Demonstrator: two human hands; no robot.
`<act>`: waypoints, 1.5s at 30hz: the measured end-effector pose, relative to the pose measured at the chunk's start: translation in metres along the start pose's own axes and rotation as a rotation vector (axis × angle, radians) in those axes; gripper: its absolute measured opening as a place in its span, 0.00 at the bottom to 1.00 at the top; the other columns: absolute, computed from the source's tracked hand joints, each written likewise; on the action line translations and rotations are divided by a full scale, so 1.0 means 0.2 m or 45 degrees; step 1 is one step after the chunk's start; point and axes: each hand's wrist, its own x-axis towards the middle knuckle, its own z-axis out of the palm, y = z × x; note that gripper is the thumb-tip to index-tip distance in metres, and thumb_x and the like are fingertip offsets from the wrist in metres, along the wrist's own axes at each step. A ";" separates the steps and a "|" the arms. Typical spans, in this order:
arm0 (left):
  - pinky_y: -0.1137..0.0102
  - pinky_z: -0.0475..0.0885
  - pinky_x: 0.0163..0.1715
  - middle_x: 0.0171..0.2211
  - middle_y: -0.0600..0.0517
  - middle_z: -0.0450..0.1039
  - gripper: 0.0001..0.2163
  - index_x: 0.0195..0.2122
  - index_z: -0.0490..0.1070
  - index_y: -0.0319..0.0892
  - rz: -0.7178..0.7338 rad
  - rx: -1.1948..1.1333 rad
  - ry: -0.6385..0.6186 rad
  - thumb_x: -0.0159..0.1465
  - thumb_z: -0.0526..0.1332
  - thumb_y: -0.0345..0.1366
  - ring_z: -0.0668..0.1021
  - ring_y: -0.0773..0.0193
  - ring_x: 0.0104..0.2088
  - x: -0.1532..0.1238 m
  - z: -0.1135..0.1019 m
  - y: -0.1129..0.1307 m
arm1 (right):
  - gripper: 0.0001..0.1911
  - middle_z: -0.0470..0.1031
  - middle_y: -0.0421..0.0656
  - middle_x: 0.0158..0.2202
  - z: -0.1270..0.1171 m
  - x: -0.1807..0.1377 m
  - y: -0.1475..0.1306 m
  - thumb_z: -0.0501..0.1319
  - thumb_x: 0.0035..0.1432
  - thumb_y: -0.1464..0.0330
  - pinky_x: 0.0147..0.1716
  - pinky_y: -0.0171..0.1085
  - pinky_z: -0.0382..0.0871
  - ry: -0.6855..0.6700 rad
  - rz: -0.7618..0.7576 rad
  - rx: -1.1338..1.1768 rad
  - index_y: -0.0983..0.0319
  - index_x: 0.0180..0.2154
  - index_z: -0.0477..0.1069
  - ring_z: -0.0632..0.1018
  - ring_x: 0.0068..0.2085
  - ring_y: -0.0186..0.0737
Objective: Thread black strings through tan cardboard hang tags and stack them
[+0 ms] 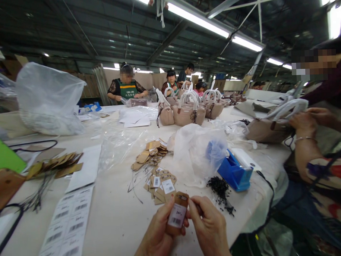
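Observation:
My left hand (157, 231) is closed around a brown hang tag (177, 213) with a white price-and-barcode sticker on its face. Thumb and fingers of my right hand (209, 225) pinch together at the tag's upper right edge; whether a string is between them I cannot tell. Just beyond lies a pile of tags with barcode stickers (161, 184). Behind that is a heap of plain brown tags (149, 155) with dark strings. Small black fasteners (220, 191) are heaped to the right of my hands. A sheet of barcode stickers (66, 228) lies at the left.
A blue tape dispenser (236, 172) and a crumpled clear plastic bag (190, 153) stand at right centre. Beige handbags (188, 114) with wrapped handles are farther back. More tags (56, 165) lie at left. A co-worker's hands (306, 121) handle a bag at right; other people work across the table.

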 end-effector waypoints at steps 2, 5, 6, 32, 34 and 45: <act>0.73 0.64 0.19 0.24 0.49 0.75 0.17 0.34 0.73 0.35 0.025 0.034 0.002 0.54 0.63 0.46 0.73 0.66 0.21 0.00 0.00 0.00 | 0.14 0.71 0.39 0.22 0.00 0.00 0.01 0.52 0.59 0.63 0.22 0.29 0.64 -0.025 0.045 0.014 0.61 0.28 0.71 0.73 0.22 0.33; 0.73 0.63 0.20 0.24 0.49 0.75 0.19 0.35 0.74 0.35 0.052 0.066 0.009 0.52 0.64 0.47 0.72 0.67 0.22 -0.01 0.01 0.00 | 0.13 0.71 0.39 0.22 -0.01 0.00 0.01 0.53 0.58 0.63 0.22 0.29 0.64 -0.052 0.100 0.018 0.61 0.26 0.71 0.73 0.22 0.33; 0.73 0.63 0.20 0.25 0.49 0.75 0.19 0.35 0.74 0.35 0.051 0.076 0.013 0.51 0.64 0.47 0.72 0.67 0.22 -0.01 0.01 0.00 | 0.13 0.71 0.38 0.21 -0.01 0.00 0.01 0.53 0.58 0.63 0.22 0.29 0.63 -0.058 0.113 0.014 0.60 0.26 0.71 0.72 0.22 0.33; 0.72 0.61 0.28 0.28 0.49 0.74 0.19 0.43 0.74 0.39 0.270 0.706 0.088 0.54 0.61 0.45 0.68 0.66 0.27 -0.01 -0.01 0.01 | 0.14 0.69 0.37 0.18 -0.05 0.03 -0.01 0.57 0.53 0.60 0.22 0.30 0.63 -0.216 0.465 0.523 0.62 0.22 0.68 0.70 0.22 0.34; 0.72 0.61 0.28 0.27 0.49 0.74 0.20 0.42 0.75 0.38 0.258 0.703 0.097 0.53 0.62 0.46 0.69 0.66 0.27 -0.01 -0.01 0.01 | 0.14 0.71 0.38 0.21 -0.05 0.02 -0.01 0.55 0.55 0.59 0.25 0.30 0.65 -0.248 0.465 0.517 0.61 0.26 0.68 0.72 0.25 0.35; 0.67 0.65 0.41 0.38 0.46 0.77 0.17 0.41 0.76 0.42 0.586 1.221 0.124 0.51 0.66 0.42 0.74 0.54 0.39 -0.01 -0.01 -0.04 | 0.13 0.65 0.35 0.20 -0.07 0.02 0.04 0.56 0.54 0.58 0.21 0.30 0.64 -0.475 0.539 0.631 0.61 0.27 0.65 0.69 0.22 0.32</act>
